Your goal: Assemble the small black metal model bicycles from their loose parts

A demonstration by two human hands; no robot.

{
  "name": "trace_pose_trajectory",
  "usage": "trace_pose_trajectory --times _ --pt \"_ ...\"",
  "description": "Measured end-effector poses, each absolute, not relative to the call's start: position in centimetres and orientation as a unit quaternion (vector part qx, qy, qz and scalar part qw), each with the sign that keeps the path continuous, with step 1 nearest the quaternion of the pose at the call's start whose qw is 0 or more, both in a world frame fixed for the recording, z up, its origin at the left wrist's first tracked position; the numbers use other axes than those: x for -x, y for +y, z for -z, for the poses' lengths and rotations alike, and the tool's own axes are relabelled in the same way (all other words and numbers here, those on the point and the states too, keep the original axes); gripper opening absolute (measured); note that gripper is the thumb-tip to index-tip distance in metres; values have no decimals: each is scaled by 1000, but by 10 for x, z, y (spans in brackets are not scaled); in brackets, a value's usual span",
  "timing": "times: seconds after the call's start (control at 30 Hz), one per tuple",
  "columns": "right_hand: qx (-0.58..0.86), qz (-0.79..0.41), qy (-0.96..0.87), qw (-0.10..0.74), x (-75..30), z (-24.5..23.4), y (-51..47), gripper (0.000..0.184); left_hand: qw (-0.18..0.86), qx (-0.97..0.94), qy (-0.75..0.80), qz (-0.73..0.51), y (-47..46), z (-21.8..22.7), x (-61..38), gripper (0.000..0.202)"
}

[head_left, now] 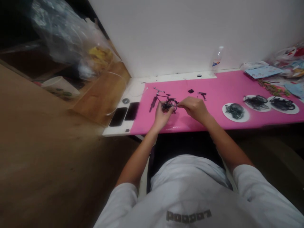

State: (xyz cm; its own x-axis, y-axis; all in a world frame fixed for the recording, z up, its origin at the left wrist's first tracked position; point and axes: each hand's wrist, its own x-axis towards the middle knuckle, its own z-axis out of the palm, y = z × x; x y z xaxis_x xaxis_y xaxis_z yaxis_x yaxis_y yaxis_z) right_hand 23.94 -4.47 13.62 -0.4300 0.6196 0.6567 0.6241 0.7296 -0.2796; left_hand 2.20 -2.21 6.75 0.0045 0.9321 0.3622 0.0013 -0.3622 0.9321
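Note:
A dark miniature bicycle stands on the pink sheet, its front end pointing left. My left hand is closed around its lower rear part, thumb and fingers on either side of the back wheel. From the right, my right hand reaches to the edge of that wheel with fingertips pinched. Whatever is between those fingertips is too small to make out. Beyond my right hand lie a black part shaped like a small bracket and a flat black piece.
White plates with dark wiry parts sit at the right. Two phones and a round metal disc lie left. A plastic bottle stands by the wall, bagged items at far right. A wooden box adjoins the table.

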Motion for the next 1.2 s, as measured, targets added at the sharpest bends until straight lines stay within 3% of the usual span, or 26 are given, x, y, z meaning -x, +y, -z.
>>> trace_pose_trajectory --times 0.77,1.2 --pt "322 63 -846 420 -244 -144 -46 20 366 -602 398 -588 -24 -77 -16 47" --pt "324 36 -846 422 -237 -145 -51 22 361 -607 390 -591 -26 -83 -13 47"
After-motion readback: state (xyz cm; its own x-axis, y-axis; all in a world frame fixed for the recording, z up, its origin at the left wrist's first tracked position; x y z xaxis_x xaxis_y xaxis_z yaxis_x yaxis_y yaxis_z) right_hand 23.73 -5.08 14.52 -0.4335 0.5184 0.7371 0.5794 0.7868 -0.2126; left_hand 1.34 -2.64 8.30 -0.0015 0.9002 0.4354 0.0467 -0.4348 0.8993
